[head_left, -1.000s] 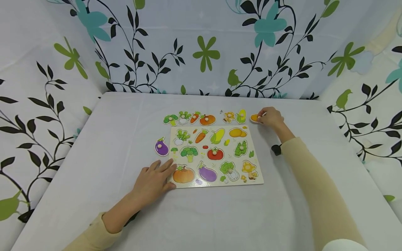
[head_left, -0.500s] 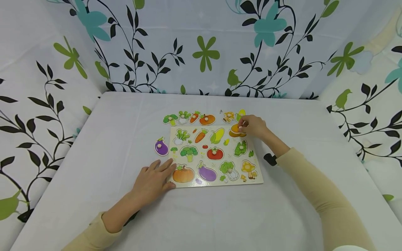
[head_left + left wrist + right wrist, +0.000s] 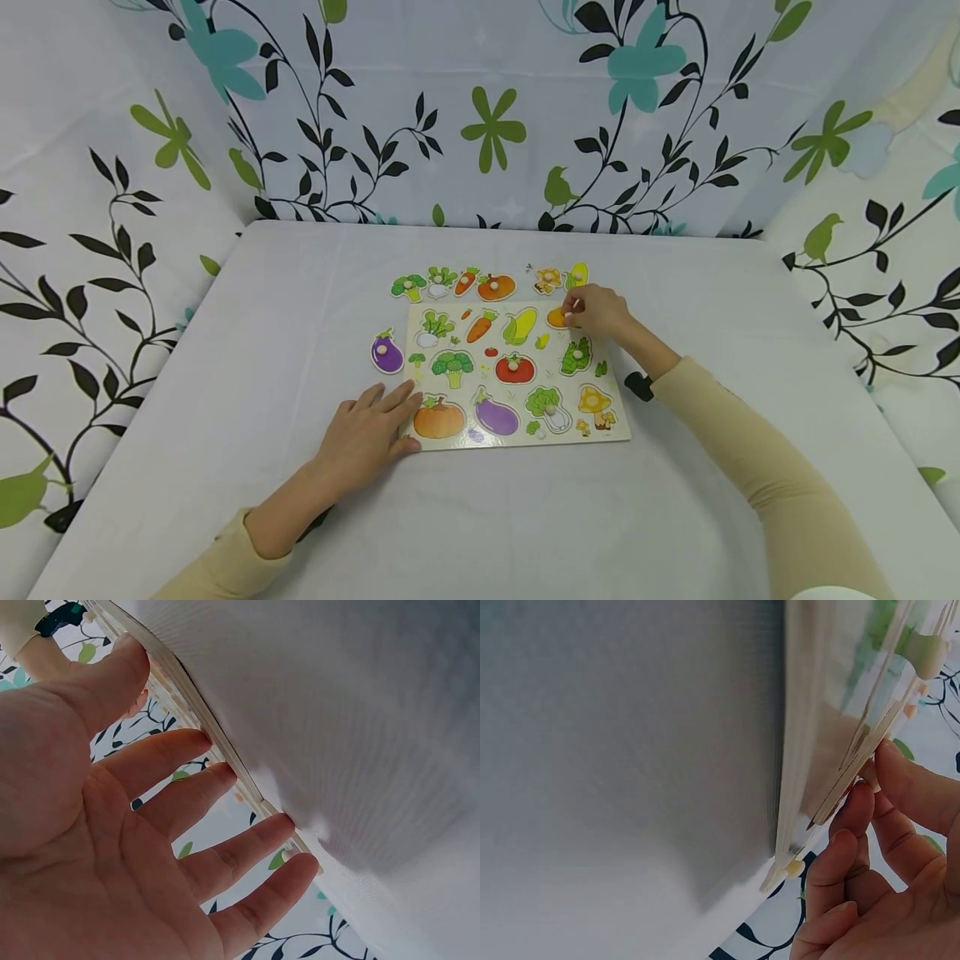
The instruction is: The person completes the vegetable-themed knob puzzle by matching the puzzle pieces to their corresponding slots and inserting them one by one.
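Observation:
A cream vegetable puzzle board [image 3: 551,373] lies flat on the white table. My right hand [image 3: 600,312] pinches the small knob [image 3: 868,774] of an orange-brown potato puzzle piece [image 3: 556,317] over the potato picture at the board's far right corner. In the right wrist view this piece [image 3: 847,787] is tilted against the board's face. My left hand [image 3: 367,433] rests with spread fingers at the board's near left corner; the left wrist view has its fingertips along the board's edge [image 3: 196,701]. Knobbed tomato [image 3: 514,368], leafy green [image 3: 576,357] and cabbage [image 3: 548,409] pieces sit in the board.
Behind the board lie loose knobbed pieces: broccoli [image 3: 407,287], radish [image 3: 439,282], carrot [image 3: 465,282], pumpkin [image 3: 496,288], mushroom [image 3: 548,280] and corn [image 3: 577,275]. An eggplant piece [image 3: 387,354] lies left of it. Leaf-patterned cloth [image 3: 492,129] hangs around the table.
My right hand has carried the potato piece from the table right of the corn leftward and nearer, onto the board's far right corner. My left hand has stayed in place.

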Demonstrator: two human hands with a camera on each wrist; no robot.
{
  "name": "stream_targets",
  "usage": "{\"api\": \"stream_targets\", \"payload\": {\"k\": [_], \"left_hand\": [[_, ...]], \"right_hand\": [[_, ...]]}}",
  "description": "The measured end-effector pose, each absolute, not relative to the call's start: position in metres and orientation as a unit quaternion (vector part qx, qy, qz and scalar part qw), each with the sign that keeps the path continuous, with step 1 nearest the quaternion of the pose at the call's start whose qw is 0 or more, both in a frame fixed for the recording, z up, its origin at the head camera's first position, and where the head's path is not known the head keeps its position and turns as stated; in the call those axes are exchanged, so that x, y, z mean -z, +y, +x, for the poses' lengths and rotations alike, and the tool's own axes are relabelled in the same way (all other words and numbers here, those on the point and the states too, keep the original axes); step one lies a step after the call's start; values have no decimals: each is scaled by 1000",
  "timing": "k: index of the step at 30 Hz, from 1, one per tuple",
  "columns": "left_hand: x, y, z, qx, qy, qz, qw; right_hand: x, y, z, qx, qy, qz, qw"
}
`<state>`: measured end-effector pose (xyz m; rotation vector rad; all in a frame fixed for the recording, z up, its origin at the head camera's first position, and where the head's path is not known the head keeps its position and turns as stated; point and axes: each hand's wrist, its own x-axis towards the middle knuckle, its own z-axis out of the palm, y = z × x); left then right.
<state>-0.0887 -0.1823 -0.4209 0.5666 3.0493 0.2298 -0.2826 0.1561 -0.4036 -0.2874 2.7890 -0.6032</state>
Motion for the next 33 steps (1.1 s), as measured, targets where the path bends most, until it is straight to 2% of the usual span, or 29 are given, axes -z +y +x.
{"api": "stream_targets", "payload": {"k": [21,28,33], "left_hand": [[418,-181,-88,-72,980,184,15],[419,-182,-89,-73,980,182,17],[419,-182,-89,-74,980,182,22]], "right_hand": [[411,163,-286,226,958,-116,131],[404,173,-312,192,976,-69,71],[400,180,-334,171,981,-36,89]]}}
